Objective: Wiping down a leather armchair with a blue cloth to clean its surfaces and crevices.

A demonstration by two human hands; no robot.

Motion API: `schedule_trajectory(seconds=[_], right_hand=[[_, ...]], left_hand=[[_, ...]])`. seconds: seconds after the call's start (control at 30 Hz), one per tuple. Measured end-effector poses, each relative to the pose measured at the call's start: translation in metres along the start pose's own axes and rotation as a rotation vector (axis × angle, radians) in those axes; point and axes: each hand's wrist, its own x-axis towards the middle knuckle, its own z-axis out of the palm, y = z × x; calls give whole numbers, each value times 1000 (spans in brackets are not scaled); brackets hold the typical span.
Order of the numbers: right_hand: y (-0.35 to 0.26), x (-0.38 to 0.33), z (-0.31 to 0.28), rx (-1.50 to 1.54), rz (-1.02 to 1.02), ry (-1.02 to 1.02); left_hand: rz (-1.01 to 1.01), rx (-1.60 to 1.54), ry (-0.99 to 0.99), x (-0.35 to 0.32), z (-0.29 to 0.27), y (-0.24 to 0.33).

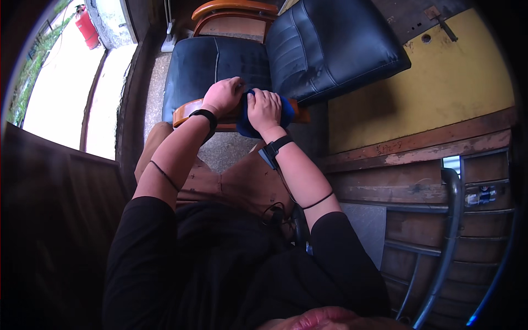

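A black padded chair (190, 63) with wooden armrests stands in front of me, its backrest toward the right. Over its near wooden armrest (184, 112) lies a dark blue cloth (286, 113). My right hand (265, 109) rests on this cloth, fingers bent over it and pressing it to the armrest. Just left of it, my left hand (223, 95) is closed, with its fingers curled in above the armrest. Whatever those fingers hold, if anything, is hidden. Both wrists wear black bands.
The chair's far armrest (234, 7) curves at the top. A yellow panel (440, 82) with a wooden beam is at right, above a metal tube frame (454, 220). Past the doorway at left hangs a red fire extinguisher (87, 26).
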Motion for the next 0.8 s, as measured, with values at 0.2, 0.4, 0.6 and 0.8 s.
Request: schedule_trajectory(seconds=[0.2, 0.4, 0.6, 0.8], right_hand=[[75, 19, -20, -34, 189, -230], [53, 18, -14, -192, 373, -174], [-6, 3, -9, -113, 58, -82], [35, 17, -24, -45, 77, -250]], left_hand=[[-5, -7, -17, -2, 6, -2], [-32, 5, -27, 1, 0, 0], [-3, -9, -29, 1, -10, 6], [-15, 91, -217, -2, -32, 9]])
